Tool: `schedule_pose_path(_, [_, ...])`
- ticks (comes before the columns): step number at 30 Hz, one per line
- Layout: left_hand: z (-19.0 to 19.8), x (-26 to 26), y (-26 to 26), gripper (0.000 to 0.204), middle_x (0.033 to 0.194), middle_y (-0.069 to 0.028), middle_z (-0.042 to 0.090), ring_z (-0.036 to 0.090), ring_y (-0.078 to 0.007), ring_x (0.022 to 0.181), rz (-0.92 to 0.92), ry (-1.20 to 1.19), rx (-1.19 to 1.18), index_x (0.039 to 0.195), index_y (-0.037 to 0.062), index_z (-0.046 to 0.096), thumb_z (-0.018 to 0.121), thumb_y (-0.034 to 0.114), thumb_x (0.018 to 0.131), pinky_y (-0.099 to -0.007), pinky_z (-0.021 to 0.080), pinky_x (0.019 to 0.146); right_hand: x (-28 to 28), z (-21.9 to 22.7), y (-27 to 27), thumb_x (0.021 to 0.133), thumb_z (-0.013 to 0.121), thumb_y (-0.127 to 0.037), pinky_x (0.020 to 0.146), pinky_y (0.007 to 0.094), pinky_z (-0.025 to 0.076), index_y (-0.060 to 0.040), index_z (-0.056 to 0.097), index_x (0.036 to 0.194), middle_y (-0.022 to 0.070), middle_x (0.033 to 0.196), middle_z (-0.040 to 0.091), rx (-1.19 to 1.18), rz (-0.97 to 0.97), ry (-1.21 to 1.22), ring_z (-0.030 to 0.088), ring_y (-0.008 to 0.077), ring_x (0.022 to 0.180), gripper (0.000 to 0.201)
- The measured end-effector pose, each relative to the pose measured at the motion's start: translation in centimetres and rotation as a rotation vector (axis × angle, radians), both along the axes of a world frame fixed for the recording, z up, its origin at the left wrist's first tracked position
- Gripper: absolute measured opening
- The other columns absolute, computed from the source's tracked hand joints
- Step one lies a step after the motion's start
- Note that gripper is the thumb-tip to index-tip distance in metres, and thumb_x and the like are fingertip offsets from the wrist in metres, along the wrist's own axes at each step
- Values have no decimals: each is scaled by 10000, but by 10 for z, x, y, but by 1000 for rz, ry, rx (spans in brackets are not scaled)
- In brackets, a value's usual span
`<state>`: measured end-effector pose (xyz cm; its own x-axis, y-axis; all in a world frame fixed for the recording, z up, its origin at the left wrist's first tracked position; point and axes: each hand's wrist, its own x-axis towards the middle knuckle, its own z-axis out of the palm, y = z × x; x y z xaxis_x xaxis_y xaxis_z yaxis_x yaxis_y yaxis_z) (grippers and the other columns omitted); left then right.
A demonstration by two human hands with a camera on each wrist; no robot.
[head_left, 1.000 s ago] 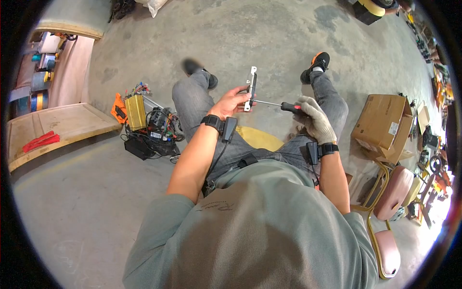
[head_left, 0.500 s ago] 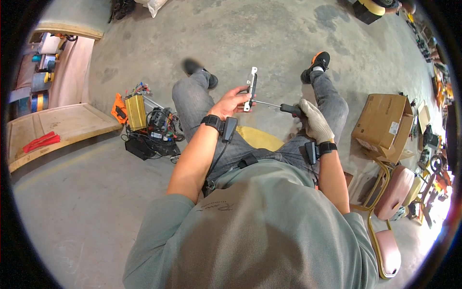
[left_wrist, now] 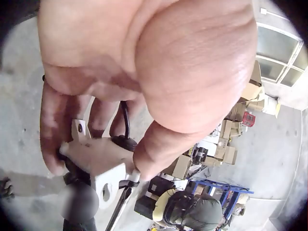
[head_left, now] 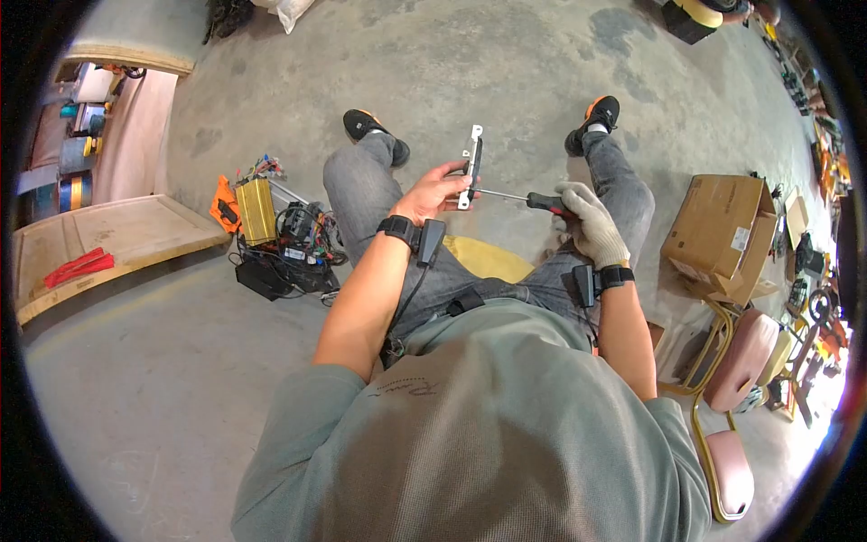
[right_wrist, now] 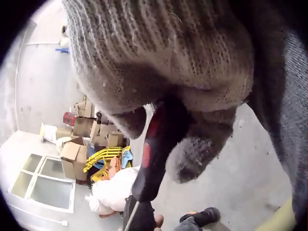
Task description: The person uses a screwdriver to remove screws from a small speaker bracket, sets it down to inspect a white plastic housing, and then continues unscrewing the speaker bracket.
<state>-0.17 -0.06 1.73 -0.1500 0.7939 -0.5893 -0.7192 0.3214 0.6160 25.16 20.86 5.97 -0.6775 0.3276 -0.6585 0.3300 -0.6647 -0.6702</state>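
The bare left hand (head_left: 434,192) pinches a narrow white and black part (head_left: 472,167) between thumb and fingers, above the floor between the legs. In the left wrist view, the thumb presses the white bracket (left_wrist: 108,185), which has a round hole. A knit glove covers the right hand (head_left: 593,223), whose fingers curl round the black and red handle of a screwdriver (head_left: 545,203). Its shaft points left, and the tip meets the part's lower half; the exact contact spot is too small to tell. The right wrist view shows the handle (right_wrist: 161,144) inside the gloved fingers.
Left of the legs lie a gold box (head_left: 256,210) and tangled cables with black units (head_left: 264,278). Red gloves (head_left: 79,267) rest on a wooden board (head_left: 135,237). At the right stand a cardboard box (head_left: 718,230) and a chair with pink pads (head_left: 742,361).
The screwdriver handle has turned in the gloved hand, its red side showing, then hidden, then showing again. The foot on the left has shifted slightly. The left hand and part stay in place.
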Motion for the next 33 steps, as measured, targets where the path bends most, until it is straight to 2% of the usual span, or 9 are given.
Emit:
schedule_pose_path(4, [-1, 0, 0, 666, 1244, -137, 614, 659, -257, 1064, -6, 7, 2, 1452, 10, 322, 687, 168, 919, -414, 575, 878, -5, 10, -8, 971, 585, -217, 695, 265, 550, -49, 560, 1183, 44, 975, 584, 87, -132, 75, 621, 143, 803, 271])
schedule_pose_path(8, [0, 0, 0, 657, 1245, -137, 615, 657, -255, 1069, -5, 9, -2, 1445, 12, 334, 691, 170, 917, -414, 575, 875, -1, 6, -3, 937, 608, -169, 730, 286, 539, -19, 557, 1194, 69, 1050, 565, -46, -124, 104, 599, 162, 860, 302])
schedule_pose_path(10, [-2, 0, -1, 656, 1241, -135, 616, 657, -254, 1067, 1, 3, 0, 1443, 11, 335, 692, 173, 917, -414, 575, 873, 1, -2, 5, 923, 623, -159, 780, 285, 546, -19, 554, 1200, 70, 1063, 559, -60, 91, -63, 598, 159, 882, 317])
schedule_pose_path(14, [1, 0, -1, 659, 1234, -131, 618, 660, -252, 1062, -2, 15, -3, 1442, 12, 337, 696, 178, 915, -411, 579, 863, -2, 4, -1, 939, 609, -186, 783, 284, 549, -23, 555, 1191, 69, 1050, 569, 18, 0, -33, 601, 148, 872, 305])
schedule_pose_path(17, [-1, 0, -1, 662, 1230, -129, 619, 662, -251, 1058, -4, 8, 4, 1442, 13, 337, 699, 177, 913, -408, 582, 855, -4, 5, -7, 964, 579, -236, 743, 285, 548, -33, 559, 1195, 59, 1008, 581, 78, -94, 82, 596, 133, 839, 309])
schedule_pose_path(19, [-2, 0, -1, 662, 1230, -128, 619, 662, -251, 1058, -5, 6, 4, 1441, 12, 338, 700, 176, 912, -406, 582, 852, -7, 6, -11, 982, 558, -235, 593, 275, 522, -41, 569, 1202, 33, 962, 597, 58, -181, 62, 592, 124, 665, 293])
schedule_pose_path(22, [-1, 0, -1, 665, 1230, -126, 620, 662, -250, 1056, -6, 6, 2, 1442, 11, 336, 701, 176, 912, -406, 583, 851, 0, 2, 2, 934, 609, -153, 790, 290, 551, -23, 536, 1231, 68, 1069, 563, -83, -18, -10, 601, 151, 873, 332])
schedule_pose_path(26, [-1, 0, -1, 677, 1234, -125, 619, 663, -250, 1049, -12, 18, 5, 1450, 12, 327, 701, 177, 910, -405, 582, 852, 0, 1, 3, 931, 617, -158, 809, 298, 552, -19, 534, 1233, 69, 1084, 559, 23, 50, -50, 603, 167, 898, 343])
schedule_pose_path(33, [-1, 0, 0, 683, 1238, -132, 617, 666, -252, 1042, -22, 27, -10, 1453, 9, 320, 700, 174, 910, -403, 582, 853, -3, 7, -5, 944, 592, -198, 751, 295, 545, -31, 564, 1196, 65, 1027, 574, 9, -116, 46, 610, 174, 874, 303])
